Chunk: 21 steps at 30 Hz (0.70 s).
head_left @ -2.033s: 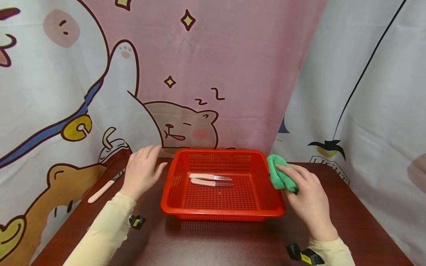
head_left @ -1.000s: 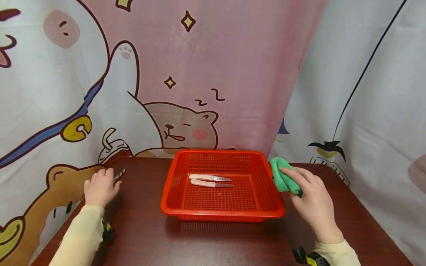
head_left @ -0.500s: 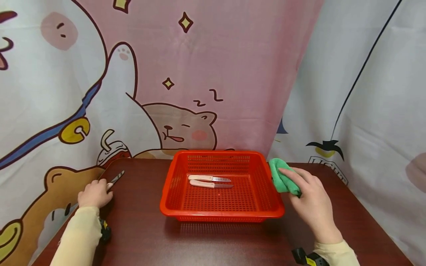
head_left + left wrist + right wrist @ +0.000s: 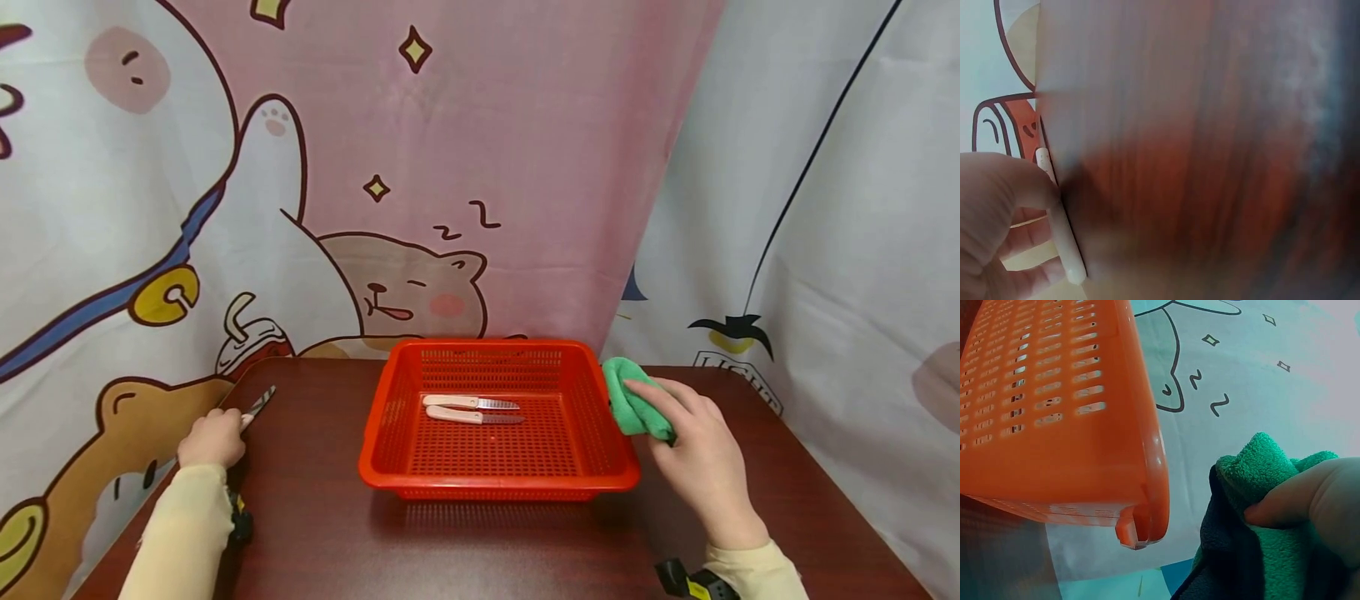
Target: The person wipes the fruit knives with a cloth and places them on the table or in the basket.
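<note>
At the table's left edge my left hand (image 4: 212, 439) grips a small knife (image 4: 259, 403) by its cream handle. The blade points away, toward the back of the table. Up close in the left wrist view, thumb and fingers pinch the handle (image 4: 1067, 250), whose butt end shows below them. My right hand (image 4: 703, 454) holds a folded green cloth (image 4: 632, 398) beside the right wall of a red plastic basket (image 4: 498, 482). The right wrist view shows a dark underside on the cloth. Inside the basket lie two knives (image 4: 452, 402) with cream handles, side by side, blades to the right.
The basket stands on a dark brown wooden table (image 4: 315, 533), near its back edge. A printed cartoon curtain (image 4: 540, 167) hangs close behind and along both sides.
My left hand has moved left, from beside the basket to the knife on the table, and now grips its handle. The right hand stays by the basket with the cloth, shifting only slightly.
</note>
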Motion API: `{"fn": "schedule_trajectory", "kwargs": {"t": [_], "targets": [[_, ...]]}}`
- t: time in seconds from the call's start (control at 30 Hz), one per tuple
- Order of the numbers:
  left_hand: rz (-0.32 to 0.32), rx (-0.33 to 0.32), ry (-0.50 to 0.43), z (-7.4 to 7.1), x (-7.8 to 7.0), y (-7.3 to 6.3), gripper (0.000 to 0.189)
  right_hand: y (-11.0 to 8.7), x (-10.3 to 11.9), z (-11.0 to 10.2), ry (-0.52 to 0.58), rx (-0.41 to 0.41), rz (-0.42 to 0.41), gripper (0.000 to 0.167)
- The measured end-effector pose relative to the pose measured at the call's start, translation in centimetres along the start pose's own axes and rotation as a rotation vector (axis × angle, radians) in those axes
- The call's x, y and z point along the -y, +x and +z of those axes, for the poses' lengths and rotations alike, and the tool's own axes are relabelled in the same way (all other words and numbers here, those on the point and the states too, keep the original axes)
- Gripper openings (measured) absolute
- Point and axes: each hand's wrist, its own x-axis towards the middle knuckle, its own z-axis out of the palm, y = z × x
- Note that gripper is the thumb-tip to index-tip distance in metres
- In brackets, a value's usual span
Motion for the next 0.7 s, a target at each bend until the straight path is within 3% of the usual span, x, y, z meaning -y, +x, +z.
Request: {"fn": "schedule_trajectory", "kwargs": {"t": [0.13, 0.37, 0.7], "targets": [[-0.006, -0.005, 0.012, -0.02, -0.3, -0.19, 0.025, -0.03, 0.0, -0.01, -0.001, 0.002, 0.0, 0.071], [-0.054, 0.06, 0.019, 0.06, -0.43, -0.34, 0.03, -0.06, 0.02, -0.02, 0.001, 0.007, 0.001, 0.072], [-0.086, 0.108, -0.042, -0.06, 0.11, -0.28, 0.026, -0.06, 0.0, -0.09, 0.0, 0.006, 0.0, 0.071]]}}
